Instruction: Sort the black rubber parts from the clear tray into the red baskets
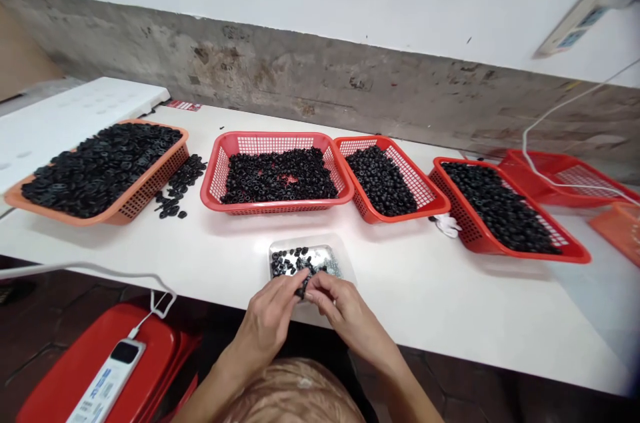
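My left hand (275, 306) and my right hand (337, 303) meet at the near edge of a small clear plastic tray (345, 253). Between my left fingertips is a small black part (301, 289), pinched. The thumb and forefinger of my right hand press together right beside it; whatever lies between them is too small to make out. Inside the tray are loose black ring-like parts (285, 264) on the left and tiny shiny pieces (333, 264) on the right.
Behind the tray stand a pink-red basket (277, 206), a red basket (370, 213) and another red basket (465, 229), all holding black parts. An orange basket (125, 209) is heaped at left, with spilled parts (175, 193) beside it. A power strip (107, 379) lies on a red stool (55, 376).
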Demonstrator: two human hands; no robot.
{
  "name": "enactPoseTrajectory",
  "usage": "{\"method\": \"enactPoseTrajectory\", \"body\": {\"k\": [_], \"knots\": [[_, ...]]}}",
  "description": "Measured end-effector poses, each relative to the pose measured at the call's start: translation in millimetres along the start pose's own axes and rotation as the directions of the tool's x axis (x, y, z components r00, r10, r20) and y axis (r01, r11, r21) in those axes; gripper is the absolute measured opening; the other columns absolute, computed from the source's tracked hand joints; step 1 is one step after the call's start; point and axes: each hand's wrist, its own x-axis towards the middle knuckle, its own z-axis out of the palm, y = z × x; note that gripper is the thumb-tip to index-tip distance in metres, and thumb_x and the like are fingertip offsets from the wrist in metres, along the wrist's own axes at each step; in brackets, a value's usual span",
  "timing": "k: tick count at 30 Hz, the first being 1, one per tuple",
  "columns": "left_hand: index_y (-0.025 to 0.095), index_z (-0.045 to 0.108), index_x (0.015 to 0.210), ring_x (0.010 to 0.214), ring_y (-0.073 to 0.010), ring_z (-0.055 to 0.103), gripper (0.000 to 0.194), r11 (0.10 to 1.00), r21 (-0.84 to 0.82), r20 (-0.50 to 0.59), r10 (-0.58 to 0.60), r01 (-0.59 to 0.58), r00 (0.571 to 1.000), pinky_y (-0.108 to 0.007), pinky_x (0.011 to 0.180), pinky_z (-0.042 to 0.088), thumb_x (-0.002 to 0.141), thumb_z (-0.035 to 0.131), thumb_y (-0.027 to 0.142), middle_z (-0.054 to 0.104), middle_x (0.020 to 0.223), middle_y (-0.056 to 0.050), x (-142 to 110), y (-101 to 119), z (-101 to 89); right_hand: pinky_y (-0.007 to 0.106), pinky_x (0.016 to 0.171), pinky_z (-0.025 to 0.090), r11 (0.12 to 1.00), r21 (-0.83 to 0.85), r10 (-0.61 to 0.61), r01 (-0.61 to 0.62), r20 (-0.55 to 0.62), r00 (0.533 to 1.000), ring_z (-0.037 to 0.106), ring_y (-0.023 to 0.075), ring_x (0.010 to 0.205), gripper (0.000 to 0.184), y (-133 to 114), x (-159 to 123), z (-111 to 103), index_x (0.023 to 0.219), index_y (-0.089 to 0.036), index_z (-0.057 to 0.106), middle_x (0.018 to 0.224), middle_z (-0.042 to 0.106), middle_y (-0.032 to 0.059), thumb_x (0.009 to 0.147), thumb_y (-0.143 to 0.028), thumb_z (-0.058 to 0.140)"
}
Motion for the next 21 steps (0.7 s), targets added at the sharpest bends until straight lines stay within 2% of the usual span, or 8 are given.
{"method": "enactPoseTrajectory", "body": {"k": [3,8,12,15,19,21], "knots": [[0.022,0.039,0.148,0.102,-0.0192,0.066,0.058,0.999,0.033,0.008,-0.013,0.013,1.0,-0.03,0.088,0.057,0.094,0.045,0.0,0.068,0.113,-0.01,3,-1,3.0,0.024,0.067,0.036,0.999,-0.03,-0.019,0.017,-0.044,0.999,0.05,0.013,0.073,0.02,3,-1,2,0.081,-0.02,0.051,0.079,0.057,-0.0023,0.1,-0.026,0.049],[0.023,0.034,0.151,0.108,-0.021,0.064,0.061,0.994,0.098,0.027,0.051,-0.054,0.998,-0.034,0.093,0.055,0.095,0.042,0.0,0.067,0.12,-0.011,1,-3,7.1,0.025,0.069,0.037,0.998,-0.045,-0.051,0.048,-0.064,0.997,0.051,0.0139,0.074,0.019,4,-3,4,0.083,-0.02,0.052,0.081,0.057,-0.0013,0.101,-0.024,0.047],[0.024,0.043,0.146,0.103,-0.0195,0.066,0.056,0.998,-0.031,0.028,-0.046,0.047,0.999,-0.03,0.09,0.055,0.095,0.045,0.002,0.068,0.114,-0.009,3,2,3.0,0.025,0.067,0.037,0.999,0.004,-0.033,0.033,-0.083,0.996,0.05,0.0126,0.072,0.017,4,-4,2,0.082,-0.02,0.054,0.078,0.056,-0.0023,0.098,-0.026,0.053],[0.028,0.05,0.14,0.098,-0.0174,0.066,0.051,0.965,-0.199,0.074,-0.16,0.172,0.984,-0.027,0.087,0.054,0.094,0.05,0.006,0.068,0.111,-0.005,8,9,-4.4,0.022,0.059,0.038,0.965,0.255,0.063,-0.054,-0.028,0.998,0.046,0.0099,0.064,0.015,5,-3,1,0.09,-0.02,0.058,0.076,0.052,-0.0039,0.091,-0.034,0.065],[0.031,0.059,0.133,0.097,-0.0174,0.065,0.045,0.872,-0.397,0.132,-0.256,0.287,0.958,-0.027,0.088,0.052,0.092,0.059,0.011,0.069,0.11,-0.003,13,15,-9.2,0.019,0.044,0.032,0.745,0.651,0.077,-0.146,0.133,0.988,0.041,0.0039,0.049,0.028,9,1,6,0.104,-0.021,0.059,0.088,0.054,-0.0024,0.088,-0.041,0.068],[0.029,0.065,0.125,0.094,-0.0177,0.065,0.037,0.805,-0.493,0.136,-0.304,0.331,0.943,-0.027,0.087,0.051,0.091,0.062,0.015,0.07,0.106,-0.004,15,13,-7.2,0.018,0.043,0.032,0.658,0.744,0.087,-0.115,0.076,0.993,0.042,0.0026,0.047,0.029,10,3,9,0.105,-0.021,0.06,0.088,0.055,-0.0024,0.087,-0.042,0.069]]}}
